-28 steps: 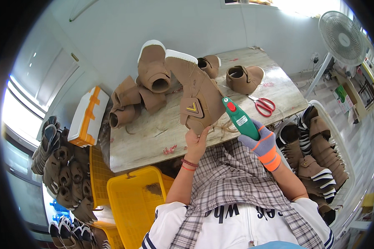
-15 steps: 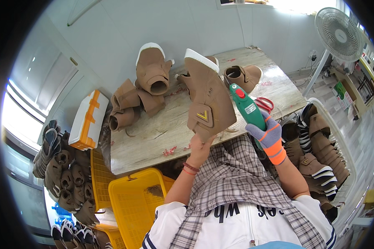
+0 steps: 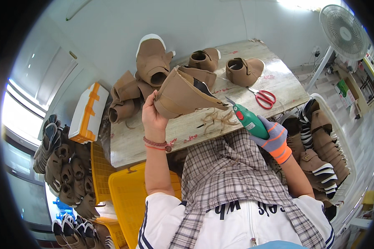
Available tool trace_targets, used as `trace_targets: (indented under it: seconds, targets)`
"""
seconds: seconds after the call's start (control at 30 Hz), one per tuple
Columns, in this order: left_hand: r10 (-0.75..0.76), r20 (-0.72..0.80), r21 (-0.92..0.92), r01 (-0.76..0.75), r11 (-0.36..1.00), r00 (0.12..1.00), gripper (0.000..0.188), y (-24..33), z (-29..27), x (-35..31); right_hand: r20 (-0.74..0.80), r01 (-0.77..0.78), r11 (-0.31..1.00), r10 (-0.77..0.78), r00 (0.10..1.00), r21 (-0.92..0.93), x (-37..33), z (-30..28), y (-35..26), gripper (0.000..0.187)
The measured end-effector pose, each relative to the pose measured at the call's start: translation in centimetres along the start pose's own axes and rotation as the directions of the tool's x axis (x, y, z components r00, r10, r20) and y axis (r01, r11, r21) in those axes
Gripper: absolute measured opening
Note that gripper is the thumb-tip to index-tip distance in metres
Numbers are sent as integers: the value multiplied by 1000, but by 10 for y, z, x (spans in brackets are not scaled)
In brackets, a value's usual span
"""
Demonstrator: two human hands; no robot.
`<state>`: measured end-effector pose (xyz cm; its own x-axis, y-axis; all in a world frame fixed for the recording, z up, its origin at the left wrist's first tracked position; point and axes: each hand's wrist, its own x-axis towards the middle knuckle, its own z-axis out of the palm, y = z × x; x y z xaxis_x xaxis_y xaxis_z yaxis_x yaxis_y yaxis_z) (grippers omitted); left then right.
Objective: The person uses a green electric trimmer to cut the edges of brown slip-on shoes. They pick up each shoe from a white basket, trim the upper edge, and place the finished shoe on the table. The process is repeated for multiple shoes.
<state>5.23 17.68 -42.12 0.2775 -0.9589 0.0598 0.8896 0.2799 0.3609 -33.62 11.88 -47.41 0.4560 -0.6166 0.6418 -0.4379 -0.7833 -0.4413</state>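
My bare left hand [image 3: 154, 114], with a beaded bracelet on its wrist, grips a brown shoe upper [image 3: 180, 96] by its left end. The upper is held tilted above the table, its dark lining and raw edge facing right. In my right hand [image 3: 271, 137], gloved in grey and orange, is a green electric cutter [image 3: 250, 121] with a red button. Its pointed blades are close to the upper's right tip; whether they touch I cannot tell. Thread scraps [image 3: 218, 121] lie on the worn wooden table [image 3: 143, 143] below, and red-handled scissors [image 3: 265, 98] rest beyond the cutter.
More brown shoe uppers [image 3: 243, 72] stand along the table's far side and left end. A white box with orange tape [image 3: 89, 112] is at the left, near yellow baskets [image 3: 126, 207]. Stacked uppers [image 3: 316, 166] fill a white basket at the right, below a standing fan [image 3: 344, 33].
My left hand has moved left and up, turning the upper from nearly upright to sideways, edge toward the cutter. The cutter has come slightly nearer to me, away from the upper's side.
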Motion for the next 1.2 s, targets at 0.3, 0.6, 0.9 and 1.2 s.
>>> trace_targets:
  seconds: [0.3, 0.6, 0.9, 1.2]
  targets:
    - [-109, 3, -110, 109, 988, 994, 22, -14, 2, 3, 23, 45, 999, -44, 999, -22, 3, 5, -4, 64]
    - [-101, -42, -134, 95, 986, 994, 22, -31, 1, 2, -39, 116, 993, -116, 992, -15, 12, 6, -11, 65]
    - [127, 39, 115, -131, 985, 991, 33, -59, 54, -31, -113, 115, 988, -103, 988, 106, 27, 6, -27, 64]
    - [180, 301, 532, -321, 783, 936, 39, -71, 65, -36, 2, -138, 863, 157, 988, 486, 39, 9, -36, 60]
